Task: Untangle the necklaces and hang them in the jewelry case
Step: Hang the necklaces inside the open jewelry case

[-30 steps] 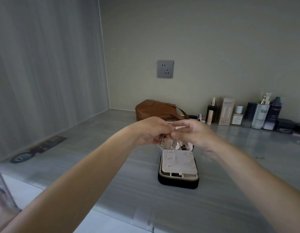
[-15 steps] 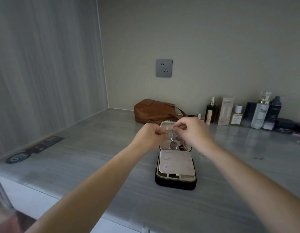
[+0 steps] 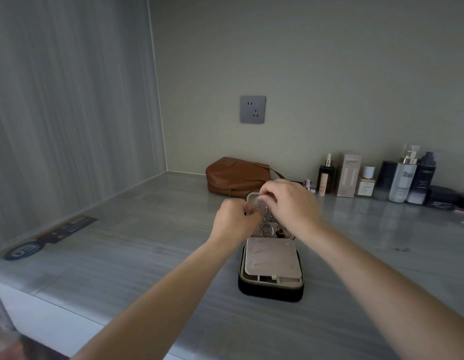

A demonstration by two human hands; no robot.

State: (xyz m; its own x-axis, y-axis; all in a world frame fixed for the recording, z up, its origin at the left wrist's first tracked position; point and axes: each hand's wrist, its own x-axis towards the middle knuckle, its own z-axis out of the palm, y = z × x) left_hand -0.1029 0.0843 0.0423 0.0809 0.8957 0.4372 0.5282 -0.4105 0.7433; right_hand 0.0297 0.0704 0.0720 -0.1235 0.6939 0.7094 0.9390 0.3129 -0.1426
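Observation:
A small black zip jewelry case (image 3: 271,287) lies open on the grey counter, its pale lined lid standing upright behind the tray. Silver necklaces (image 3: 257,205) hang in a bunch in front of the lid, with a round pendant (image 3: 267,230) low down. My left hand (image 3: 234,222) pinches the chain at the lid's left edge. My right hand (image 3: 290,203) pinches the chain near the lid's top. Much of the lid is hidden behind both hands.
A brown leather bag (image 3: 234,176) lies behind the case against the wall. Bottles and boxes of cosmetics (image 3: 376,178) line the back right. A wall socket (image 3: 253,109) sits above. A dark sticker (image 3: 51,236) lies on the counter at left.
Both hands have moved away from me and up to the lid of the case, carrying the chains with them. The pendant now hangs against the lid's lining.

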